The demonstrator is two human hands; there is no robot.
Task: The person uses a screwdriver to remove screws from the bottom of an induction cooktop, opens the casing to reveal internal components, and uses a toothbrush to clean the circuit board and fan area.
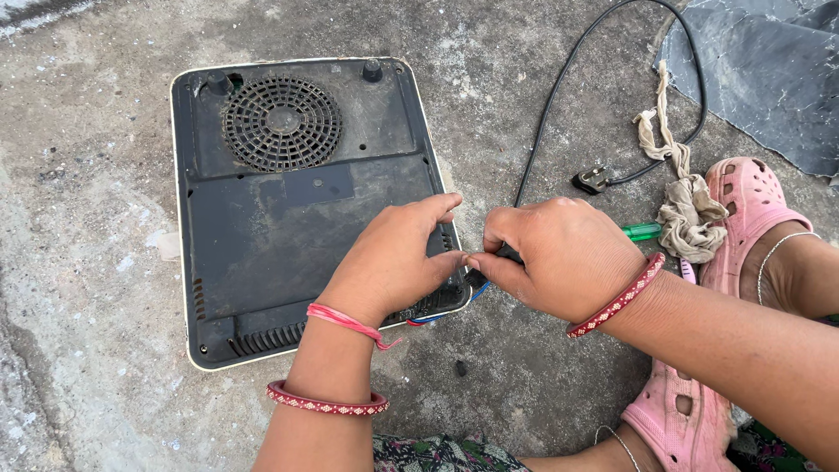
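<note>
A black flat cooker (262, 218) lies upside down on the concrete, its round fan grille (281, 122) facing up. My left hand (398, 258) rests on its near right corner, fingers curled, thumb and forefinger pinching toward my right hand. My right hand (559, 258) sits just off that corner, fingertips pinched on the black power cord (551, 122) where it enters the casing. Red and blue wires (437, 318) peek out under the corner. What exactly the fingertips grip is hidden.
The cord loops away to a plug (594, 180) on the ground. A dirty rag (686, 205) and a green-handled screwdriver (642, 231) lie by my pink sandal (752, 205). A dark slate sheet (769, 70) lies at top right.
</note>
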